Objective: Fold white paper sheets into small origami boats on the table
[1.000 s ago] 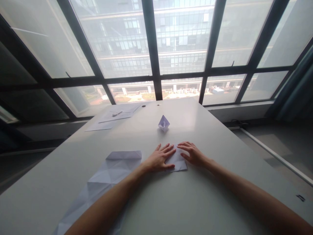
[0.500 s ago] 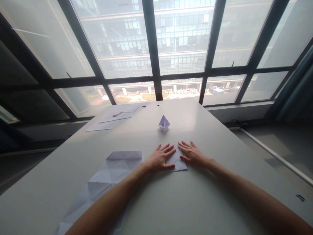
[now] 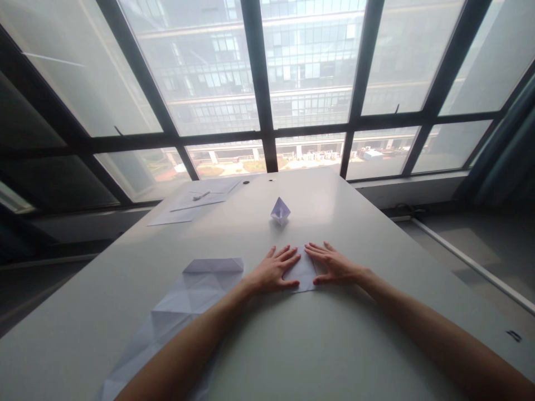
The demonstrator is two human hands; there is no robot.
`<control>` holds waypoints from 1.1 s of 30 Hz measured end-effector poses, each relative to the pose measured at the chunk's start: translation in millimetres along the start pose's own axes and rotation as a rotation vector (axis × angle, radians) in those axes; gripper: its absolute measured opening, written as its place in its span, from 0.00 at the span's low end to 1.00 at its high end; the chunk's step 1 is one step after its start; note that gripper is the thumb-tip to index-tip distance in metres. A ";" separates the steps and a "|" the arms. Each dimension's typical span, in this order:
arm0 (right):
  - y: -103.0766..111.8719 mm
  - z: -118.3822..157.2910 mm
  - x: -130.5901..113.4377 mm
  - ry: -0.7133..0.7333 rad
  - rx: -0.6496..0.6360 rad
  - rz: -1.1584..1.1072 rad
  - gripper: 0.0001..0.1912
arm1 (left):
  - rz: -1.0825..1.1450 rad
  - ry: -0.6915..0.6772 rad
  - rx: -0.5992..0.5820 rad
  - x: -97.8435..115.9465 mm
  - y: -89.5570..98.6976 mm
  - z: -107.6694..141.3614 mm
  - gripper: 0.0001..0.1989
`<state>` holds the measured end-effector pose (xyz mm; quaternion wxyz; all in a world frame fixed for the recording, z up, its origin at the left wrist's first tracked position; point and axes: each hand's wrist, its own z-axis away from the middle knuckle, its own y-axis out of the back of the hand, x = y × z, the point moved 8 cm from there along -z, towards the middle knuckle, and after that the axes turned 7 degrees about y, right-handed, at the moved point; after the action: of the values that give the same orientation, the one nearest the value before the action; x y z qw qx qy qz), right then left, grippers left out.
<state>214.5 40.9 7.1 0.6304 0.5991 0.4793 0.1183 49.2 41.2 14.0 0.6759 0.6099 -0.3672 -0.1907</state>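
A small folded sheet of white paper lies flat on the white table. Spread over its left side, my left hand presses down with the fingers apart. My right hand rests along the right edge, its fingertips on the upper corner and its thumb at the lower right corner. Both hands are open, and they cover parts of the paper's edges. Just beyond them stands a folded paper boat with a pointed peak.
A large creased sheet of paper lies at the left, partly under my left forearm. Farther back on the left are several flat sheets with a small white pen-like item on top. Windows rise behind the table.
My right thumb has moved down toward the paper's lower right corner, and the right hand has shifted slightly. My left hand has stayed where it was.
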 end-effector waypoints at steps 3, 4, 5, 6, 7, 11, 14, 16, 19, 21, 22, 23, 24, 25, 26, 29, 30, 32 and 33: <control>-1.0 -1.1 1.1 -0.012 0.023 0.007 0.50 | -0.006 0.004 -0.007 -0.8 -1.1 -0.2 0.43; -1.0 -1.4 0.5 -0.009 0.026 0.007 0.49 | -0.007 0.005 -0.007 -1.1 -1.3 -0.4 0.43; -0.7 -1.6 -0.3 -0.006 0.029 0.005 0.49 | -0.007 0.006 -0.008 -1.4 -1.4 -0.5 0.42; -0.1 -1.7 -0.8 -0.006 0.033 0.003 0.48 | -0.005 0.006 -0.007 -1.6 -1.4 -0.6 0.42; 0.5 -1.6 -1.3 -0.007 0.036 0.002 0.48 | -0.003 0.006 -0.004 -1.9 -1.2 -0.7 0.42; 0.4 -0.9 -2.8 -0.007 0.026 0.019 0.47 | 0.004 0.004 0.003 -2.4 -0.2 -0.7 0.42; -1.3 -0.3 -3.9 0.002 0.015 0.043 0.45 | 0.002 0.004 0.004 -2.2 0.2 -0.5 0.43; -2.0 -0.3 -4.3 0.006 0.011 0.049 0.43 | 0.005 0.001 0.012 -1.7 0.9 -0.3 0.43; -0.9 -0.5 -4.8 0.007 0.016 0.032 0.42 | 0.017 0.001 0.021 -1.3 1.7 -0.3 0.42; 0.2 -0.6 -5.4 0.013 0.012 0.016 0.43 | 0.019 0.010 0.013 -1.9 0.7 -0.7 0.42; 0.5 -0.5 -5.7 0.017 0.006 0.009 0.43 | 0.019 0.014 0.008 -2.3 0.0 -0.9 0.42; 0.8 -0.4 -5.8 0.020 0.001 0.003 0.43 | 0.019 0.017 0.006 -2.6 -0.4 -1.1 0.42; 1.1 -0.2 -5.8 0.021 -0.002 -0.002 0.43 | 0.021 0.016 0.007 -2.7 -0.6 -1.2 0.42; 1.5 0.1 -5.7 0.021 -0.003 -0.004 0.43 | 0.023 0.013 0.012 -2.6 -0.5 -1.4 0.42; 1.9 0.3 -5.6 0.021 0.000 -0.005 0.43 | 0.025 0.008 0.017 -2.3 -0.3 -1.4 0.42; 1.9 0.5 -5.7 0.025 0.010 0.001 0.42 | 0.026 -0.003 0.029 -1.7 0.3 -1.3 0.42; 1.5 0.4 -5.6 0.026 0.012 0.006 0.41 | 0.024 -0.004 0.028 -1.6 0.3 -1.2 0.42; 0.5 0.0 -5.3 0.026 0.013 0.021 0.39 | 0.017 0.000 0.023 -1.5 0.3 -0.9 0.42; -0.2 -0.2 -5.0 0.025 0.013 0.030 0.37 | 0.016 0.001 0.020 -1.3 0.4 -0.8 0.42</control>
<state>211.7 37.3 9.3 0.6188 0.6086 0.4788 0.1320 48.8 42.7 14.0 0.6714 0.6140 -0.3734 -0.1812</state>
